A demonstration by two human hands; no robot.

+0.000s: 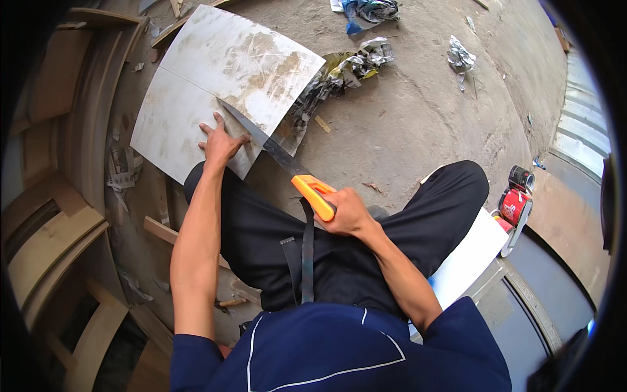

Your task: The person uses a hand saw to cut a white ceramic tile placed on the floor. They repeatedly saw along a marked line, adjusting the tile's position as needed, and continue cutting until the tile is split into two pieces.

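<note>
A handsaw (277, 153) with an orange handle is gripped in my right hand (346, 212), in front of my lap. Its dark blade slants up and to the left, the tip lying over a dirty white board (196, 72). Along the board runs a thin straight line or cut, which meets the blade near the tip. My left hand (223, 140) presses on the board's near part with fingers spread, just left of the blade. The board's near edge rests by my left knee; what supports it underneath is hidden.
Crumpled newspaper (356, 65) lies beside the board's right edge, with a blue plastic bag (369, 14) beyond. Wooden frames (59, 242) stand along the left. To the right are red and dark cans (514, 206) next to a white panel (467, 261). Another paper wad (460, 55) sits on the concrete.
</note>
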